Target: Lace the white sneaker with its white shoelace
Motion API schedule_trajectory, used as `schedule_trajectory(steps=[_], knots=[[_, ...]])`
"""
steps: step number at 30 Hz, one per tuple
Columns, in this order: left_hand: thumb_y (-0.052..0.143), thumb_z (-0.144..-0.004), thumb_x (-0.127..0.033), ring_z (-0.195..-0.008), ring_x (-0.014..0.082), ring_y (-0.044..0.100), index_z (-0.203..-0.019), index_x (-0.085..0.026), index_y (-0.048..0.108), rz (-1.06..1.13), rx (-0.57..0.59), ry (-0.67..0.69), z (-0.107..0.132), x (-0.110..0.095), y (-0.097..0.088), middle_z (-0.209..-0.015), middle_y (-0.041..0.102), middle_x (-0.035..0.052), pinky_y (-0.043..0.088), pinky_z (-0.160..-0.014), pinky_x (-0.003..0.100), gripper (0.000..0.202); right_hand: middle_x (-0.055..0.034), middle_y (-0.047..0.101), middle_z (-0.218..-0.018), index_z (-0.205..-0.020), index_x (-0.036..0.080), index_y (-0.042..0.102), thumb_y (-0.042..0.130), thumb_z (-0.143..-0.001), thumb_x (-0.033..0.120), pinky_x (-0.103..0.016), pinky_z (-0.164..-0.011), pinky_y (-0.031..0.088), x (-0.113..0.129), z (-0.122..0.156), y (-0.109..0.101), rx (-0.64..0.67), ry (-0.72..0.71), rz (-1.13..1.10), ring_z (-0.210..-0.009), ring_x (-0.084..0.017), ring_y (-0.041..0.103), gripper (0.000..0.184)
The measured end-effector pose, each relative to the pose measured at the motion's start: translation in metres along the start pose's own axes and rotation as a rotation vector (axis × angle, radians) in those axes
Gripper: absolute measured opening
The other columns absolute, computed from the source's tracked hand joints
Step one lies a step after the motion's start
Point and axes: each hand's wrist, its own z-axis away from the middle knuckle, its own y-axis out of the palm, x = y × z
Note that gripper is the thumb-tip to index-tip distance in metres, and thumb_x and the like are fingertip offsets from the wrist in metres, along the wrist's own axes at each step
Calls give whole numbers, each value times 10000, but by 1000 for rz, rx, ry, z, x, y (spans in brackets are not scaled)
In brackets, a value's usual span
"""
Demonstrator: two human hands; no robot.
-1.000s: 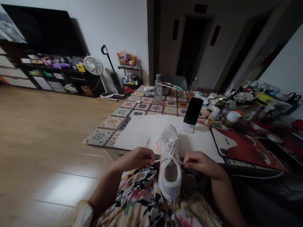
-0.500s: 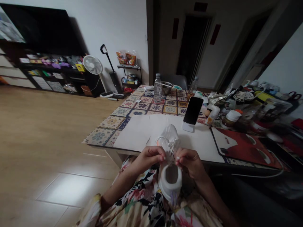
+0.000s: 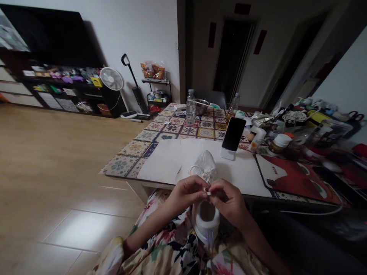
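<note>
A white sneaker (image 3: 204, 164) points away from me, its toe over the table edge and its heel above my lap. A lilac pull tab shows at the heel, below the dark opening. My left hand (image 3: 189, 192) and my right hand (image 3: 228, 198) meet above the tongue, both closed in a pinch. A small white bit of shoelace (image 3: 208, 193) shows between the fingertips. The fingers hide the lower lacing, so how the lace runs there cannot be made out. A loose lace loop (image 3: 195, 167) lies at the shoe's left side.
White paper (image 3: 169, 152) covers the near part of the patterned table (image 3: 120, 162). A phone (image 3: 234, 133) stands on a white holder beyond the shoe. Plastic bottle (image 3: 190, 107) and metal bowl (image 3: 202, 107) stand farther back. Red mat (image 3: 298, 177) and clutter fill the right side.
My hands have come together from either side of the lacing, and their fingertips now meet over the tongue. The sneaker has stayed nearly in place.
</note>
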Motion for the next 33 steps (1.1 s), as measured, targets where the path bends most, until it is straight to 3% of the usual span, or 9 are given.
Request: schedule_trajectory(steps=[5,12,15,19,22,27,30,33], knots=[[835,-682,-350,-688,124,574,-679,-130,663,-85,-85,87,-1,-4,1,-688,623,12,455,-667,219,280,0,645,-830,-869,206,645,651,-870,234,-214,-611,516,-2,0,0,-16,42,-36,-636,-106,628,28],[816,-683,-412,-618,134,606,-695,-142,597,-48,-55,-46,2,1,1,-644,634,0,443,-608,230,348,18,656,-760,-927,226,618,589,-912,248,-195,-547,535,-6,4,11,-161,109,-121,-579,-107,638,40],[827,-660,-408,-581,107,546,-680,-139,591,-95,-97,-57,2,1,2,-623,606,-12,406,-567,209,358,19,649,-795,-1026,253,579,600,-879,190,-216,-612,553,-6,5,9,-240,32,-35,-669,-127,649,161],[836,-652,-385,-567,87,490,-677,-136,618,-77,-145,-45,2,3,2,-626,593,-20,381,-546,195,332,-33,664,-968,-1092,254,614,592,-834,102,-311,-846,528,1,1,-2,-71,-153,302,-925,-181,636,300],[814,-688,-373,-623,111,543,-729,-137,683,-89,-135,-24,3,2,-1,-669,644,4,429,-613,218,273,-64,644,-1020,-1048,229,637,560,-843,89,-344,-866,504,4,-2,-8,5,-203,433,-977,-206,605,260],[796,-708,-373,-713,158,613,-745,-152,758,-214,-147,33,3,-3,-3,-734,712,53,471,-699,253,227,-45,611,-940,-866,217,628,599,-884,174,-323,-832,485,-1,-3,-8,45,-163,369,-930,-192,578,54],[791,-703,-402,-694,162,617,-737,-153,761,-225,-154,-1,2,-5,-2,-718,721,57,474,-682,252,254,-40,603,-947,-841,215,595,601,-882,187,-301,-802,496,-5,-3,-5,59,-113,264,-920,-182,591,50],[786,-698,-429,-675,164,615,-720,-151,753,-220,-154,-42,2,-6,-1,-702,723,51,481,-676,257,281,-29,621,-902,-896,226,569,621,-874,178,-319,-778,487,-6,-3,-2,-20,-197,336,-873,-186,599,74]])
